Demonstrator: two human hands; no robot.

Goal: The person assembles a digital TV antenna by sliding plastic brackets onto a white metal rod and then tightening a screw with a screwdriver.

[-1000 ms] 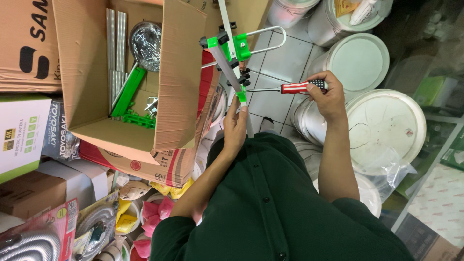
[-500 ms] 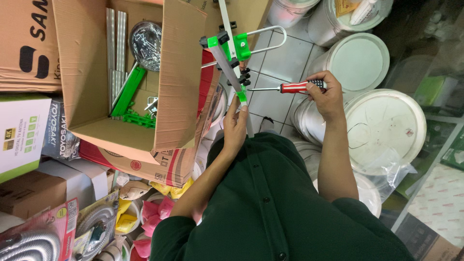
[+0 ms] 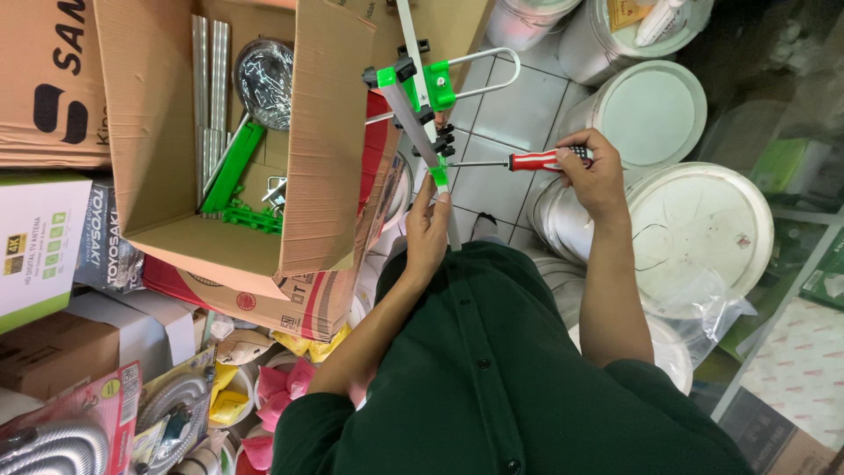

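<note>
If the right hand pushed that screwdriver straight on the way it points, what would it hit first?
Most likely the black clamp on the metal rod that the left hand steadies. The screwdriver in the right hand already has its tip at it, though depth is hard to judge.

Worn on the head, looking steeply down over the dark green shirt [image 3: 527, 369] at close range. Only one view, so nothing shared with another. Picture turned about: body at the bottom edge, arms reaching up toward the far tiled floor [image 3: 492, 105]. Open cardboard box [image 3: 264, 141] to the left, white buckets [image 3: 694, 220] to the right, all near.
</note>
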